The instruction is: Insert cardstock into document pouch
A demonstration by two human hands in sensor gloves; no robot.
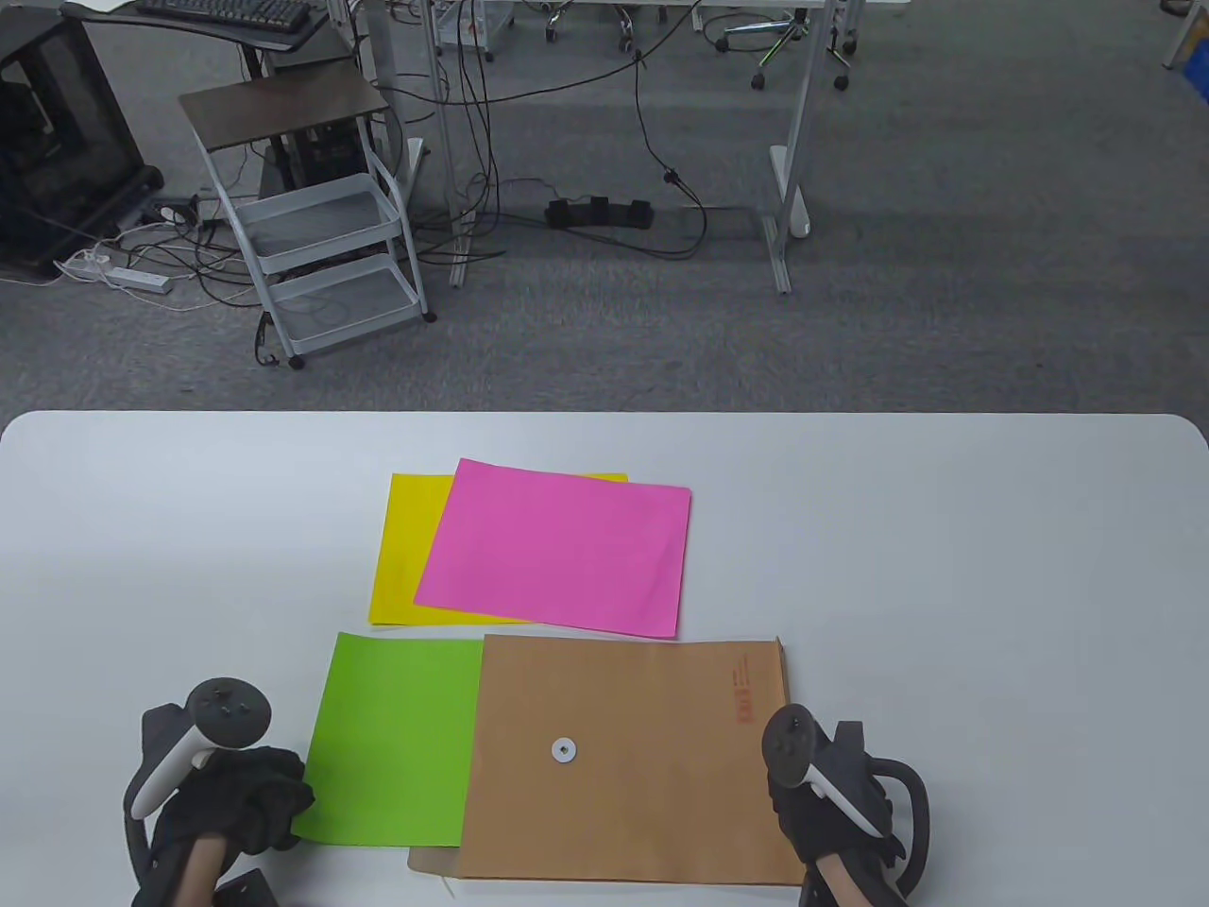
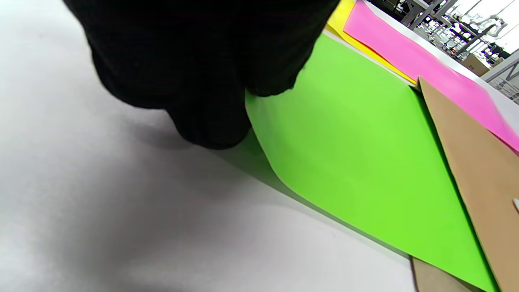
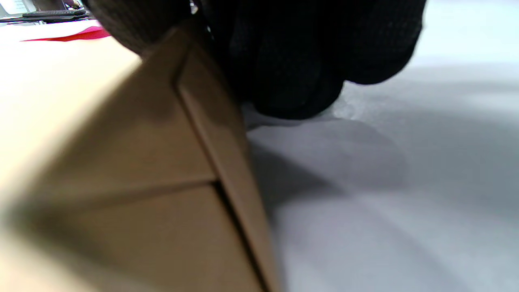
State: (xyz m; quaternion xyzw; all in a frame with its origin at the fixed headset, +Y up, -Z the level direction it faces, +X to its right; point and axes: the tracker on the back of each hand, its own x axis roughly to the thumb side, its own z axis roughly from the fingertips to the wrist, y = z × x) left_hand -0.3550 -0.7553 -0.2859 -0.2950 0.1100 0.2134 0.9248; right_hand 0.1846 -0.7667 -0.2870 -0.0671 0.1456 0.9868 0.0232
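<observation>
A green cardstock sheet (image 1: 397,737) lies on the white table (image 1: 945,567), its right part tucked into the brown document pouch (image 1: 642,784). My left hand (image 1: 255,803) grips the sheet's left edge. In the left wrist view the gloved fingers (image 2: 211,81) hold that edge of the green sheet (image 2: 357,154) slightly lifted beside the pouch (image 2: 478,162). My right hand (image 1: 803,803) holds the pouch's right edge. In the right wrist view the fingers (image 3: 304,61) grip the raised pouch edge (image 3: 121,162).
A pink sheet (image 1: 557,548) lies over a yellow sheet (image 1: 401,557) just behind the pouch. The pouch has a white string button (image 1: 564,750), and its flap (image 1: 430,860) sticks out at the near left. The table's front edge is close to both hands.
</observation>
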